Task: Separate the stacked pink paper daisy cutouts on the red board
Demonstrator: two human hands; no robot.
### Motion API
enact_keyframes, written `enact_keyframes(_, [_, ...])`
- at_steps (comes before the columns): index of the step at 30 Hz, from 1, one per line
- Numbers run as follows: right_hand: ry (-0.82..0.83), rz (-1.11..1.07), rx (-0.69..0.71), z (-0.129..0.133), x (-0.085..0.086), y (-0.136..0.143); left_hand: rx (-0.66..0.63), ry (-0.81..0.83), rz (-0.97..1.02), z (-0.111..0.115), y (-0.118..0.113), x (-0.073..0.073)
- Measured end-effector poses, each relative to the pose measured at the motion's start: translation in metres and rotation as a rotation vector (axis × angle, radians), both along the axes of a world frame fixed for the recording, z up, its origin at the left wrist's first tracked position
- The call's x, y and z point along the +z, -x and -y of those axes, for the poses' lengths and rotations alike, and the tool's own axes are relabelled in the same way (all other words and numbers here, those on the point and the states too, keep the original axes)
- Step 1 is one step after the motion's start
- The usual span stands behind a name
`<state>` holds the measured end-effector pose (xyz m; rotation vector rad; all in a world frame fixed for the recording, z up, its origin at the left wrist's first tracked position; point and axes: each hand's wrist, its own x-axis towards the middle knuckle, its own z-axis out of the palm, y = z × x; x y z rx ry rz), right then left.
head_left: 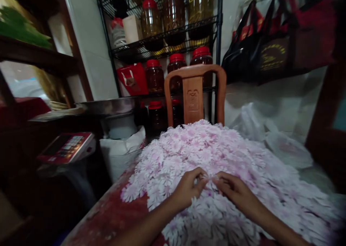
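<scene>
Left hand (187,188) and right hand (234,190) meeting at the near middle of a big heap of pink-and-white flower cutouts (216,156), fingertips almost touching each other. Fingers of both hands curled in and pinched together over a small pale piece (211,178) between them, apparently one flower from the heap; too blurred to tell exactly how held. Both wrists resting on the flowers, forearms coming in from the lower edge.

Heap spread over a worn red surface (108,213), bare red showing at the near left, flowers thickest toward the far middle and trailing off to the right.

Directly behind the heap, a wooden chair back (193,94) with a carved centre slat, upright. Behind that, a black wire rack (164,44) loaded with red-lidded jars (201,62) of dark contents on several shelves, plus a red bag (132,79) on the middle shelf.

To the left of the heap, a wide metal basin (108,105) sitting on top of a white sack (120,152); further left, a red electronic scale (66,147), tilted. To the right, clear plastic bags (283,145) lying near the flowers, and dark tote bags (273,44) hanging on the wall above
</scene>
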<state>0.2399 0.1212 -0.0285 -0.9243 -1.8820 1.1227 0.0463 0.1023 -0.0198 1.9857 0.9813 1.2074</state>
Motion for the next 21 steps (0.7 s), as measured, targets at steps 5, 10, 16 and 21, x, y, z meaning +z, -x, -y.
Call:
enact_keyframes(5, [0.035, 0.013, -0.010, -0.0014, 0.0031, -0.0022, 0.029, 0.000, -0.026, 0.0009, 0.0018, -0.0005])
enact_keyframes(10, [0.134, -0.031, -0.088, -0.0032, 0.0008, -0.0042, 0.027, -0.014, -0.027, 0.0018, 0.0025, -0.0004])
enact_keyframes(16, [0.166, -0.032, -0.066, -0.0026, 0.0032, -0.0047, 0.019, -0.032, -0.028, 0.0002, 0.0033, -0.0030])
enact_keyframes(21, [0.131, -0.010, -0.067, 0.0011, 0.0090, -0.0034, 0.024, -0.018, -0.033, 0.0006, 0.0039, -0.0014])
